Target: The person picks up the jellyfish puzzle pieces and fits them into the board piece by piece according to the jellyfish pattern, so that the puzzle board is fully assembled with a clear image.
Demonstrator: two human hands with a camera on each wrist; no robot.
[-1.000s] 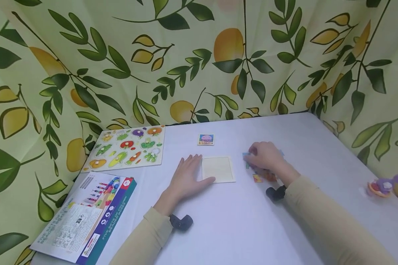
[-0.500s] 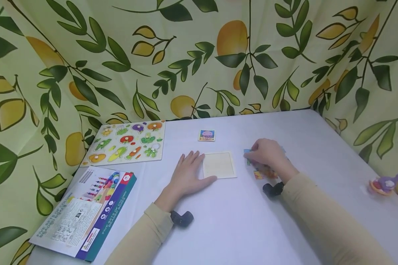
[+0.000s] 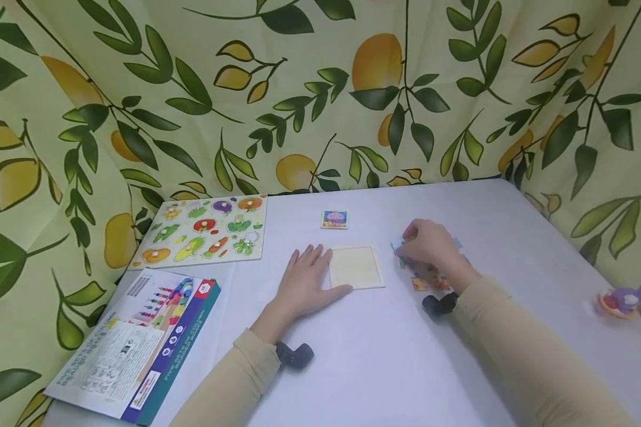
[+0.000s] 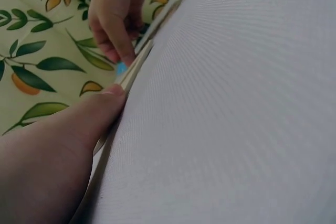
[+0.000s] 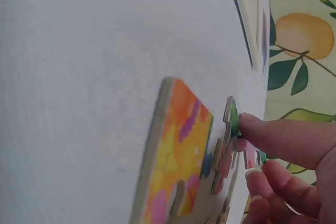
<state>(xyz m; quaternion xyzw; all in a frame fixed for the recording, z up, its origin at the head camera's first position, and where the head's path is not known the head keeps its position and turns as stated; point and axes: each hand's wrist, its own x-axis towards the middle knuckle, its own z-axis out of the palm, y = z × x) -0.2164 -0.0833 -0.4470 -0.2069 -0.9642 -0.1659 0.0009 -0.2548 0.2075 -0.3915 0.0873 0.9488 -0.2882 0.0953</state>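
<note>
In the head view, my left hand (image 3: 304, 284) lies with fingers spread at the left side of a square wooden puzzle tray (image 3: 357, 268). Its thumb (image 4: 107, 100) touches the tray's edge in the left wrist view. To the right of the tray, my right hand (image 3: 432, 246) is over a group of colourful jigsaw pieces (image 3: 421, 284). Thumb and fingers pinch a light-blue jigsaw piece (image 3: 397, 242) there, partly hidden by the hand. The right wrist view shows an orange-and-yellow piece (image 5: 184, 145) up close, and a green-edged piece (image 5: 234, 119) by the thumb.
Behind the tray lies a small jellyfish picture tile (image 3: 334, 219). A vegetable peg board (image 3: 200, 231) is at the back left, with a bead toy box (image 3: 139, 344) in front of it. A purple toy (image 3: 622, 301) stands at the right edge.
The light-blue piece at the right fingertips has tilted and shifted slightly, and the right hand has moved a little. The left hand stays at the tray. The head view has shifted a bit.
</note>
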